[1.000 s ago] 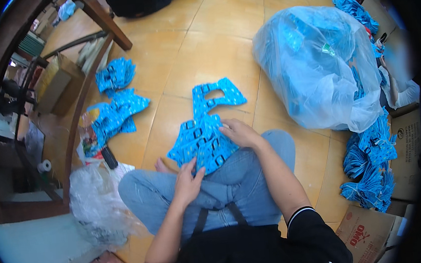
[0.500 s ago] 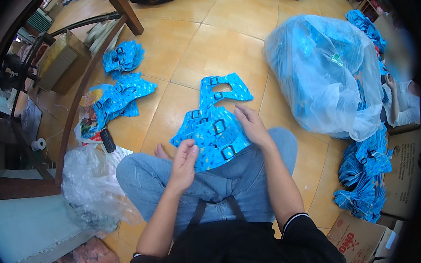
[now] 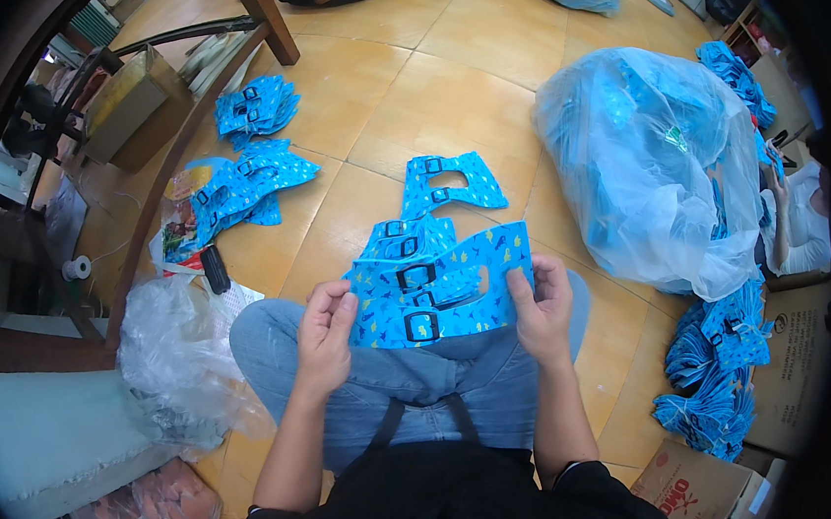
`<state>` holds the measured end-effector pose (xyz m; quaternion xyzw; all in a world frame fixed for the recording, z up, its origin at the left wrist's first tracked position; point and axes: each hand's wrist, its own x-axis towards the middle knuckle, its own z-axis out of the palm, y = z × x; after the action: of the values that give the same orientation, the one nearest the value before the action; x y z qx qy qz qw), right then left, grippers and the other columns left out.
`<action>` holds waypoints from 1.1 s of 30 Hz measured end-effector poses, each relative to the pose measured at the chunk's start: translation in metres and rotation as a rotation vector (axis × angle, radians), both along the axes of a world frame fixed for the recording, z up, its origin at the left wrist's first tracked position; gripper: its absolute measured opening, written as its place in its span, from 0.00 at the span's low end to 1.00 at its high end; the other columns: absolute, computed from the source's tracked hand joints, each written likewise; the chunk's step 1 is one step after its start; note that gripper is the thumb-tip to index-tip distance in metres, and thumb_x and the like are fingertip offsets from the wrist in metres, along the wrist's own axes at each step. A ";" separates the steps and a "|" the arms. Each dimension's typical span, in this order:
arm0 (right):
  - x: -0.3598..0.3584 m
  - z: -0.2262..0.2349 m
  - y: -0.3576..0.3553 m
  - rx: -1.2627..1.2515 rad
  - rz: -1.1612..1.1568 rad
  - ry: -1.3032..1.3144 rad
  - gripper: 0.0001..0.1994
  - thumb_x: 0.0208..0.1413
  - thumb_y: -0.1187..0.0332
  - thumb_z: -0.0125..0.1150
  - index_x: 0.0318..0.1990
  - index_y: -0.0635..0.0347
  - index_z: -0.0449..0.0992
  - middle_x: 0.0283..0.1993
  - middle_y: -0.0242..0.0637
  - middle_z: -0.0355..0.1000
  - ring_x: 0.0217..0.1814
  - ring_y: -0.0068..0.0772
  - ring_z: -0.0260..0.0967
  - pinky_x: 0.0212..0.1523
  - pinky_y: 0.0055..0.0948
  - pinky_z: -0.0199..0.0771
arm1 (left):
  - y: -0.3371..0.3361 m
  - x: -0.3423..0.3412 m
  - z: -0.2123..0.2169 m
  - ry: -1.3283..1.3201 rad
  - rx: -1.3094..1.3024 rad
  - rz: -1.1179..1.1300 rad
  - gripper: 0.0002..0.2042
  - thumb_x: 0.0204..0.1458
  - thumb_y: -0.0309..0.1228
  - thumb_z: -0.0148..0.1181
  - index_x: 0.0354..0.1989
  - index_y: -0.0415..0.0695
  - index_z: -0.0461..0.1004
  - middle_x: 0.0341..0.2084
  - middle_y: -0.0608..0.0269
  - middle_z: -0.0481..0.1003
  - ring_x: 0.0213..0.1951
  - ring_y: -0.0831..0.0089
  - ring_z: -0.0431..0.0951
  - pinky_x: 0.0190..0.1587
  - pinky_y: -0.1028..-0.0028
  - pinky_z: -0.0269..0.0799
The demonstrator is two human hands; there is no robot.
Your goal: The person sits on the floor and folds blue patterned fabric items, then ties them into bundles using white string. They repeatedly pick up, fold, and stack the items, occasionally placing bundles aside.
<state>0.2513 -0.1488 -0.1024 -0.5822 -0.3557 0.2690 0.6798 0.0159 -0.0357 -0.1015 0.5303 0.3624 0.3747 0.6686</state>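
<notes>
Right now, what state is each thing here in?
Left hand: gripping the blue patterned piece's left edge.
Right hand: gripping its right edge.
Blue patterned piece: held spread flat over the lap.
Big clear bag: stuffed full, on the floor.
Floor stacks: lying loose.

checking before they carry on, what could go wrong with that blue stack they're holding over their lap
The left hand and right hand grip the blue stack only at its two ends, so the middle pieces could sag or slide out onto the lap. Any that drop might mix with the blue pieces on the floor just ahead, muddling the sorted piles.
</notes>
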 end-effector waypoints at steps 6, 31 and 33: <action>0.000 0.003 0.000 0.029 -0.099 -0.242 0.09 0.54 0.71 0.64 0.39 0.64 0.70 0.37 0.38 0.73 0.38 0.25 0.69 0.41 0.23 0.68 | -0.001 -0.003 0.019 0.069 0.238 -0.024 0.07 0.61 0.27 0.51 0.43 0.39 0.71 0.38 0.66 0.73 0.36 0.80 0.67 0.45 0.78 0.62; 0.003 0.027 0.001 -0.127 0.161 0.754 0.12 0.62 0.68 0.51 0.49 0.64 0.67 0.41 0.41 0.74 0.34 0.20 0.71 0.31 0.18 0.71 | 0.002 -0.007 0.048 -0.082 -0.210 -0.097 0.11 0.59 0.29 0.53 0.48 0.39 0.70 0.32 0.63 0.74 0.35 0.79 0.74 0.38 0.81 0.69; 0.008 0.027 -0.003 -0.054 0.297 0.935 0.15 0.63 0.65 0.49 0.52 0.64 0.66 0.46 0.47 0.73 0.38 0.27 0.74 0.31 0.19 0.74 | 0.006 -0.011 0.049 -0.227 -0.434 -0.125 0.12 0.60 0.32 0.52 0.48 0.39 0.70 0.33 0.60 0.76 0.35 0.75 0.77 0.37 0.78 0.72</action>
<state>0.2593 -0.1519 -0.0753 -0.3595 -0.0845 0.6045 0.7058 0.0053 -0.0292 -0.0529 0.3504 0.3236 0.3030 0.8250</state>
